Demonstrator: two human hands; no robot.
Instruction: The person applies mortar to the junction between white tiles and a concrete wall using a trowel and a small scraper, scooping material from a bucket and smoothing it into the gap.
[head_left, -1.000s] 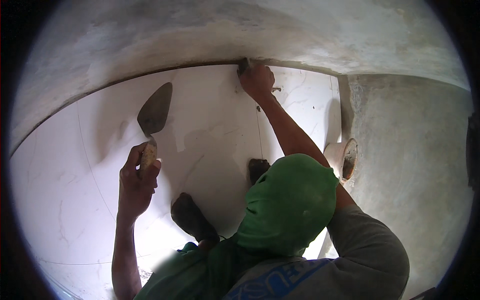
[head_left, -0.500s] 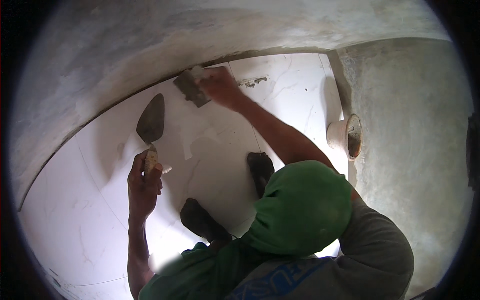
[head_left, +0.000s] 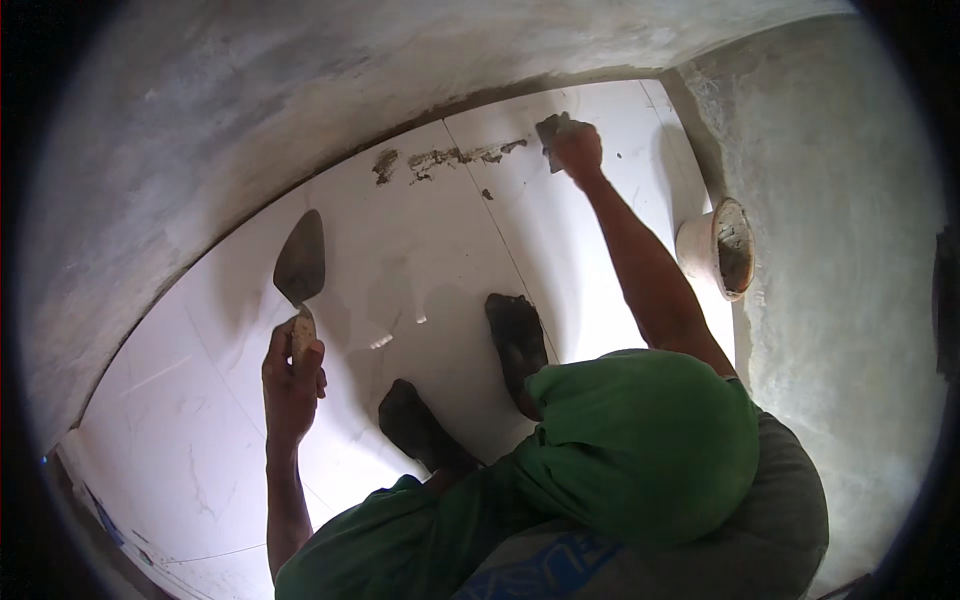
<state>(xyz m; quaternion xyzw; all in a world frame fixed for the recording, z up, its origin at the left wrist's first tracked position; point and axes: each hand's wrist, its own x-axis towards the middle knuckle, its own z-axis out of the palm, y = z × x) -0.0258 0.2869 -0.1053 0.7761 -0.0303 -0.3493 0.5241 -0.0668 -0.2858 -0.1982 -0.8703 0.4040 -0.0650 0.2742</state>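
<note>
Grey leaf-shaped trowel, pale stained handle, dark flat scraper

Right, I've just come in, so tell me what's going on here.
A person in a green head covering is bent over a white tiled floor. The left hand grips a pointed trowel; the right hand holds a dark flat tool. Grey smears lie left of that tool, near the far wall. A bucket stands by the right-hand wall.
</note>
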